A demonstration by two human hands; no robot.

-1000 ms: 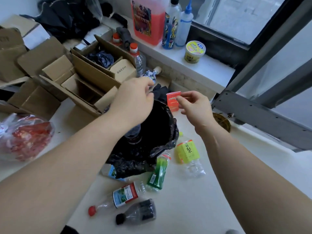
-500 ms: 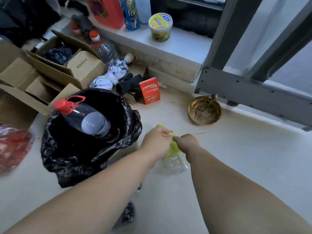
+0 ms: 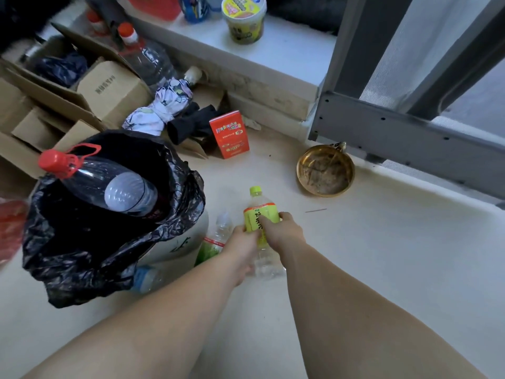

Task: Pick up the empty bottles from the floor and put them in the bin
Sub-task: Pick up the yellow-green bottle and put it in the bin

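Observation:
A clear bottle with a yellow-green label and cap [image 3: 258, 212] lies on the pale floor right of the bin. My right hand [image 3: 284, 231] is closed on its label. My left hand [image 3: 241, 246] grips its left side lower down. The bin [image 3: 177, 242] is white, lined with a black bag [image 3: 82, 250], and stands to the left. A large clear bottle with a red cap [image 3: 90, 176] lies in its mouth. A green-labelled bottle [image 3: 214, 242] lies between bin and left hand. A blue-labelled bottle [image 3: 146, 277] shows under the bag's edge.
Open cardboard boxes [image 3: 90, 86] stand behind the bin. A folded umbrella [image 3: 161, 110], a black cloth and a red carton [image 3: 229, 134] lie by the sill. A brass bowl [image 3: 325, 170] sits to the right near the grey door frame [image 3: 410, 132]. A tub [image 3: 243, 19] stands on the sill.
My hands came down from over the bin to the floor and closed on the yellow-green bottle. The large red-capped bottle now rests in the bin. The camera has tilted down and moved nearer.

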